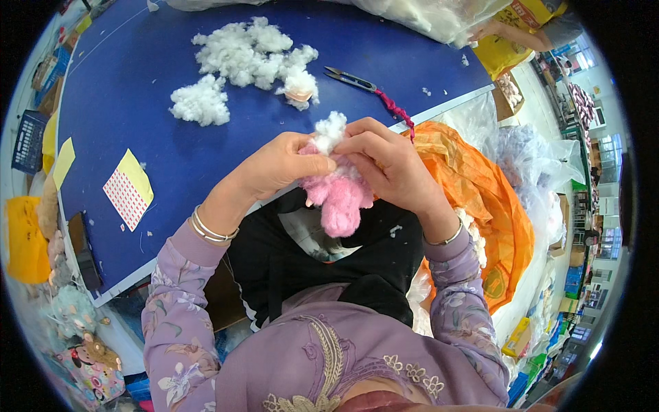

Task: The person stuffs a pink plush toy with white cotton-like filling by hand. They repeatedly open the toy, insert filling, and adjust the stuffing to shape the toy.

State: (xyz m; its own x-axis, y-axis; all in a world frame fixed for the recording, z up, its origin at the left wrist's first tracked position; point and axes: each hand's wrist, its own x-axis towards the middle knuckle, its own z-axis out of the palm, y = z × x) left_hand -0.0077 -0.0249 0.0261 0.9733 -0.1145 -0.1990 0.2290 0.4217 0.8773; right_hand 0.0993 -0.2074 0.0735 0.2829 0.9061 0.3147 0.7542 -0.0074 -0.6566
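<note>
A small pink plush toy [341, 206] hangs between my hands at the table's near edge. My left hand [285, 163] pinches its upper left side with thumb and fingers. On the other side, the bent fingers of my right hand [384, 159] grip the top of the plush. White stuffing [329, 130] sticks up out of the toy between my fingertips. Where the fabric opens is partly hidden by my fingers. Beyond my hands, loose clumps of stuffing [250, 55] lie on the blue table [171, 154].
Thread snips [351, 79] with a pink wrapped cord lie right of the stuffing. A sticker sheet [129, 190] is at left. An orange bag [473, 206] stands to my right. At the far right another person's arm [508, 34] reaches by a yellow bag [498, 55].
</note>
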